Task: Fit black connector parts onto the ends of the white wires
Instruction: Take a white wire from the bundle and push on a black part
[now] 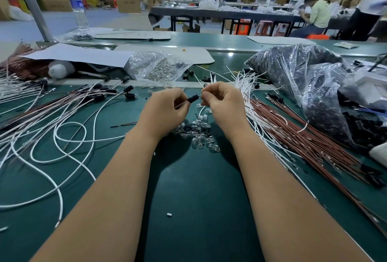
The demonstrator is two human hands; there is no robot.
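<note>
Hands meet above the green table (pixel 188 178): the left hand (pixel 167 104) is pinched shut on a small black connector part (pixel 192 99) with a thin wire coming out toward the left, and the right hand (pixel 222 99) is pinched tight on something tiny at the part's other end, too small to tell what. To do this step well, I think both hands should keep the little end lined up straight with the hole and push gently. More white wires (pixel 245 86) wait just beside the right hand, and the bag of black parts (pixel 303 86) sits farther right.
</note>
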